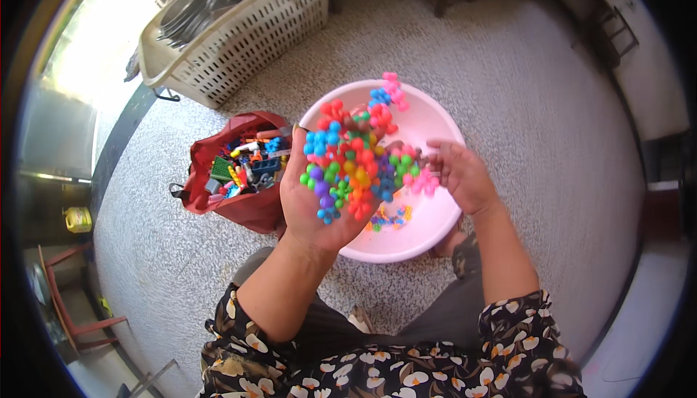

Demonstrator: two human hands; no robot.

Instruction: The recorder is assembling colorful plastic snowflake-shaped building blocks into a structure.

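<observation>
My left hand (308, 213) is palm up under a large cluster of knobbly plastic linking toy pieces (356, 169) in red, blue, green, purple, yellow and orange. Some pieces hide its fingers. A pink and blue chain of pieces (390, 93) sticks out at the cluster's far end. At the right side, the bent fingers of my right hand (465, 176) are closed at the pink pieces (423, 182); its fingertips are partly hidden. Both hands are above a pink round basin (435, 227), where small multicoloured pieces (392, 218) lie on the bottom.
A red cloth bag (250, 213) full of mixed toys and blocks stands left of the basin. Behind it is a cream slotted plastic basket (247, 46) with metal kitchenware. A red-framed chair (69, 303) is at the left edge. Speckled flooring (552, 144) surrounds everything.
</observation>
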